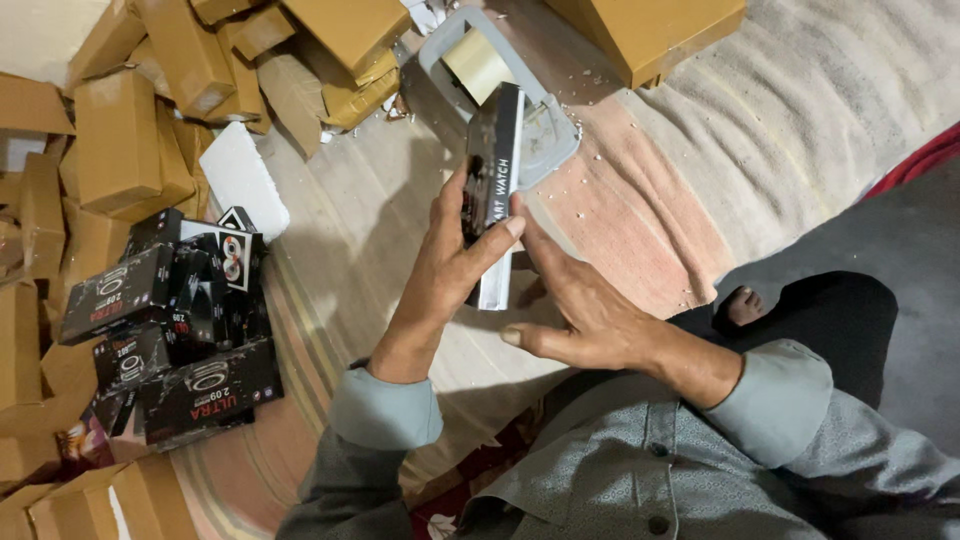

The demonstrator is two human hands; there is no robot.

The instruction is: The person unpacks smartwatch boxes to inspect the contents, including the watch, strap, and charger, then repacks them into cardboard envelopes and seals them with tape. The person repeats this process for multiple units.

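Leftmost, plain brown cardboard cartons (120,140) lie heaped along the left edge and across the top, flaps loose, no order to them. Just right of the heap, a pile of black printed retail boxes (170,330) sits on the floor, about eight or so, stacked unevenly; a white foam slab (240,180) lies at the pile's top edge.

Centre: left hand (450,265) is closed around a slim black rectangular product box with a silver edge (497,190), thumb on the near face, fingers wrapped behind, box upright and lifted off the floor. Right hand (580,310) is open, fingers spread flat against the lower right side of the same box, touching but not clasping it. Behind the box, a grey plastic tape dispenser with a beige tape roll (490,75) rests on the floor, well apart from both hands.

Progress, as a judgement: one box in hand, the black pile to the left not yet handled, many cartons lying loose, so most of the work looks left. Can't tell if the held box is sealed.

Surface: striped woven floor mat (330,250), a pinkish-beige cloth (650,210) to the right with small white foam crumbs on it, then a dark grey blanket (900,250) far right. Person sits on the floor, grey-blue sleeves, bare toes showing. Indoor, warm light.
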